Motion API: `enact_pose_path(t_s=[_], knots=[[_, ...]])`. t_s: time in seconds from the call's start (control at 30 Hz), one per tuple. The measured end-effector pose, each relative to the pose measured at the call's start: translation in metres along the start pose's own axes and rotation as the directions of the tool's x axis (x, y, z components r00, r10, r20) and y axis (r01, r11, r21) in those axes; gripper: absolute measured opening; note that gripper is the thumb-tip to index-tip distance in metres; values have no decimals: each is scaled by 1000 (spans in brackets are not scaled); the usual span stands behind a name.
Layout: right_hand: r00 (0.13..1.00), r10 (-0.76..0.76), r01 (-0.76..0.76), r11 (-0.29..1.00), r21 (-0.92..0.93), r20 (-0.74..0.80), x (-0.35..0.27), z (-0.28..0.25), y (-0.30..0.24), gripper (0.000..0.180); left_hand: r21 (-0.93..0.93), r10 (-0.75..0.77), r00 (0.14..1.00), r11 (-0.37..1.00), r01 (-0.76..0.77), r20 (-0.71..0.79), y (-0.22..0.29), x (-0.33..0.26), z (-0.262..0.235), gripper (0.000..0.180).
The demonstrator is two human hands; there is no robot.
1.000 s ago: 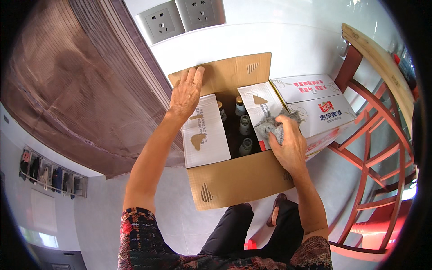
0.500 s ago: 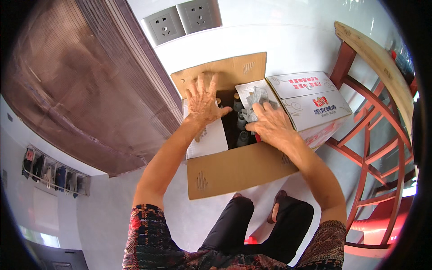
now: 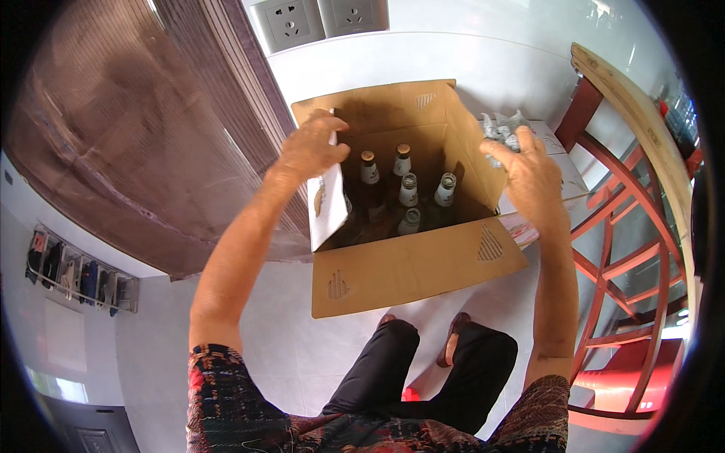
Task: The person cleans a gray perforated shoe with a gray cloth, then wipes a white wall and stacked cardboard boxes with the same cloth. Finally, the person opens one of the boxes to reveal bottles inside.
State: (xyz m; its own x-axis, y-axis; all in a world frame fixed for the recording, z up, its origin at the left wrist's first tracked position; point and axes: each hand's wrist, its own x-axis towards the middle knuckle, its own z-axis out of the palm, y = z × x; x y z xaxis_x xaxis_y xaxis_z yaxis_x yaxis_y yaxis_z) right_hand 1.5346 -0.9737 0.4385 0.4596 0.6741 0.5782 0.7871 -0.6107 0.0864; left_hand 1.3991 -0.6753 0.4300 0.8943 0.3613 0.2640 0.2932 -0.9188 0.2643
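An open brown cardboard box (image 3: 411,264) stands in front of me with its flaps spread. Several glass bottles (image 3: 408,190) are upright inside; two at the back have caps, while others show open necks. My left hand (image 3: 311,149) has its fingers curled over the raised left flap (image 3: 327,205), which is white on its outer side. In my right hand (image 3: 532,175), at the opened right flap (image 3: 476,151), is a crumpled piece of clear grey plastic (image 3: 502,136). The right fingers are bent around the plastic; whether they also grip the flap I cannot tell.
A white printed carton (image 3: 566,172) sits right of the box, partly behind my right hand. Farther right are a red wooden chair frame (image 3: 638,260) and a red container (image 3: 634,374). A brown curtain (image 3: 151,151) hangs left; wall sockets (image 3: 321,19) are behind.
My right hand has moved right with the plastic, and the right flap now stands open. My left hand has shifted left onto the left flap, now tilted up. More bottles show inside.
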Motion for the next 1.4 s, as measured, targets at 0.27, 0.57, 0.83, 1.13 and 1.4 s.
enact_pose_path(t_s=[0.27, 0.57, 0.83, 1.13, 1.4], knots=[[950, -11, -201, 744, 637, 313, 2, -3, 81, 50, -108, -114, 982, 986, 131, 151, -20, -5, -45, 55], [833, 65, -472, 602, 644, 550, -23, 36, 123, 61, -313, -149, 988, 940, 133, -27, -70, -25, -34, 38], [965, 209, -159, 946, -281, 157, -46, 39, 68, 46, 237, -199, 951, 938, 255, -236, -92, -80, 4, 43], [989, 112, -139, 918, -371, -95, -46, -1, 38, 40, 13, -122, 983, 993, 121, 136, -21, -141, 40, 82], [963, 261, -268, 926, -266, -62, -39, -20, 15, 43, 74, -7, 981, 997, -7, 194, 15, -174, 41, 116]])
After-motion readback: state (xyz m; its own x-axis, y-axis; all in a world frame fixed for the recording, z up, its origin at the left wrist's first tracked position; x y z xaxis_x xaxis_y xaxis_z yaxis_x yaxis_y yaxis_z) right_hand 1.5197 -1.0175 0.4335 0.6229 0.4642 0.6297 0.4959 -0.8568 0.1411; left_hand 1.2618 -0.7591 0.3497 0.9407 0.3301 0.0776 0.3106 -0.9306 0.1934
